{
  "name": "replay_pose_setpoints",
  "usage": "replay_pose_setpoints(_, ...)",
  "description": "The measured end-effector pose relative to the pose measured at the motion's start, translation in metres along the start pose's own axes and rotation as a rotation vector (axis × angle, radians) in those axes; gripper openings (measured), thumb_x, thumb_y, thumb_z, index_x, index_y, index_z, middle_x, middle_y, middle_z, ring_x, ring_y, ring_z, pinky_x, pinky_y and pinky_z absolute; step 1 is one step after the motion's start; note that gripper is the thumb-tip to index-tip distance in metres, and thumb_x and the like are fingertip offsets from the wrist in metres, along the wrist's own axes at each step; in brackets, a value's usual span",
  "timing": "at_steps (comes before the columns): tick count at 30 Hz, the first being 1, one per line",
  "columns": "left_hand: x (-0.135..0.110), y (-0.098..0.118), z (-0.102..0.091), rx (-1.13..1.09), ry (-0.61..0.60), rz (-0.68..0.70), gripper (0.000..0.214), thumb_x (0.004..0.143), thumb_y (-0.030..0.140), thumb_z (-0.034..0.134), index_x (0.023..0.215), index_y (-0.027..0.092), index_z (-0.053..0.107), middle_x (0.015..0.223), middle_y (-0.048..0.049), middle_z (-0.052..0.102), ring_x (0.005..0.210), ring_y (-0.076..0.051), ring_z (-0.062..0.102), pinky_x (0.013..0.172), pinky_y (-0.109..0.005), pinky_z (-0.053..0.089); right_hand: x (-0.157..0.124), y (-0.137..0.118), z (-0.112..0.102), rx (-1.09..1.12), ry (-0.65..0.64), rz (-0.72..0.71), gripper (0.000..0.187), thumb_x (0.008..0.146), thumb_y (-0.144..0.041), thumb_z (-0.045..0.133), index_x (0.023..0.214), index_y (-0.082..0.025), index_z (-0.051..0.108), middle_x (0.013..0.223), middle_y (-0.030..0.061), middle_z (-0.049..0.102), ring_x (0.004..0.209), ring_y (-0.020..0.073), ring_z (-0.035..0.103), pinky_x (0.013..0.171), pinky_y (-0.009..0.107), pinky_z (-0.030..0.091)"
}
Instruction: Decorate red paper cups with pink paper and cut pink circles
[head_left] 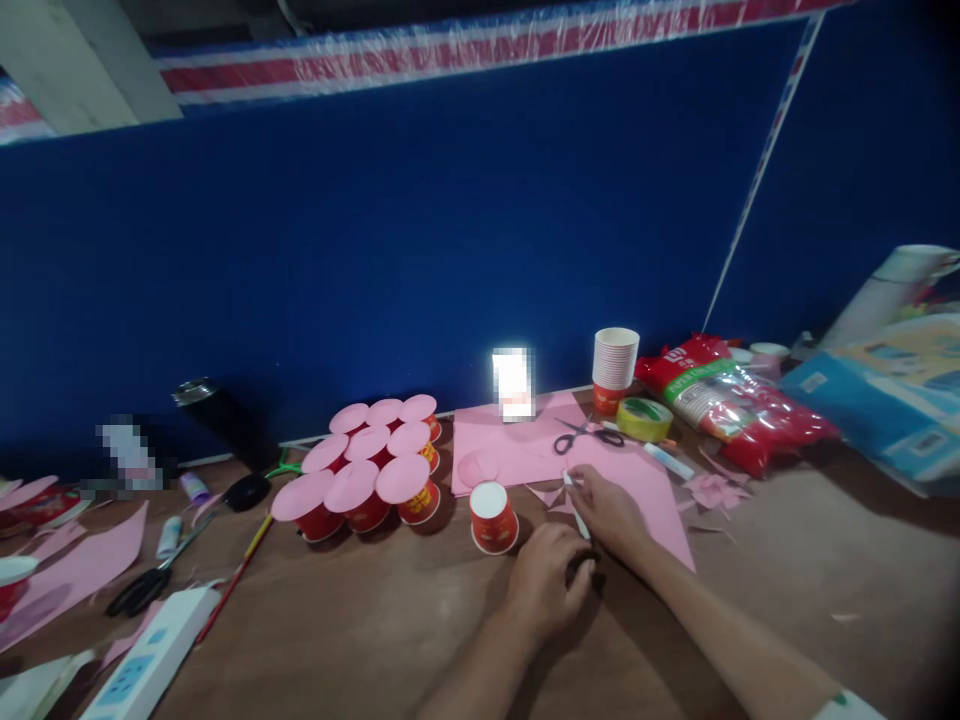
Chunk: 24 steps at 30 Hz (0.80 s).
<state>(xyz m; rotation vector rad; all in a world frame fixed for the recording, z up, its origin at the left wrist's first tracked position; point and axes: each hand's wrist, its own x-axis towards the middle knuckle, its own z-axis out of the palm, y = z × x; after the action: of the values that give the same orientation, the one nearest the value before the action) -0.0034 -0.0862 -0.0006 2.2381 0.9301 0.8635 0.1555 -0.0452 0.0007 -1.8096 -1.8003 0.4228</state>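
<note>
Just right of the upside-down red paper cup [494, 530], a slim white piece [580, 522] slants between the person's two hands, its long axis running from an upper end away from the body down and rightward toward the body. The right hand [606, 505] is nearer to its far end: the thumb and fingertips close together there in a pinch, with the back of the hand up and the forearm reaching in from the lower right. The left hand [546, 572] lies nearer the body and to the left, its fingers bent over and its thumb reaching rightward, so that the piece's near end comes down by its fingertips. A dark shape [583, 562] shows between that thumb and forefinger; blur makes it hard to say whether this is a gripped thing or shadow, so I cannot tell how firmly the left hand is closed. Both wrists sit low over the table [390, 640], the right one across the edge of the pink sheet [664, 520]. Beyond the right fingers, apart from them, lie black-handled scissors [577, 434]; farther left stand red cups [420, 505] topped with pink discs [403, 478].
</note>
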Motion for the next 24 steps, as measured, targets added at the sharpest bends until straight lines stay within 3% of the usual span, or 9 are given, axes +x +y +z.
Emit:
replay_pose_setpoints(18, 0.002, 0.012, -0.005, 0.11, -0.07, -0.026, 0.014, 0.083, 0.017, 0.051, 0.089, 0.017, 0.063, 0.09, -0.0065, 0.062, 0.086, -0.019, 0.054, 0.077, -0.031, 0.044, -0.002, -0.005, -0.008, 0.125, -0.013, -0.06, 0.021, 0.088, -0.027, 0.043, 0.1, -0.018, 0.058, 0.061, -0.0017, 0.06, 0.057, 0.0161, 0.057, 0.053, 0.024, 0.034)
replay_pose_setpoints(21, 0.001, 0.012, -0.005, 0.134, -0.07, -0.046, 0.015, 0.084, 0.018, 0.05, 0.09, 0.018, 0.064, 0.09, -0.0073, 0.06, 0.087, -0.02, 0.053, 0.075, -0.032, 0.043, 0.0, -0.009, -0.019, 0.125, -0.04, -0.155, 0.02, 0.087, -0.026, 0.045, 0.097, -0.019, 0.061, 0.063, -0.0013, 0.06, 0.059, 0.0153, 0.057, 0.056, 0.023, 0.037)
replay_pose_setpoints(24, 0.0, 0.013, -0.005, 0.136, -0.06, -0.047, 0.017, 0.084, 0.019, 0.05, 0.095, 0.019, 0.064, 0.09, -0.0075, 0.06, 0.087, -0.02, 0.053, 0.075, -0.032, 0.043, 0.006, -0.006, -0.04, 0.073, 0.067, -0.164, 0.024, 0.088, -0.029, 0.045, 0.102, -0.019, 0.061, 0.072, 0.0014, 0.065, 0.066, 0.016, 0.059, 0.062, 0.025, 0.042)
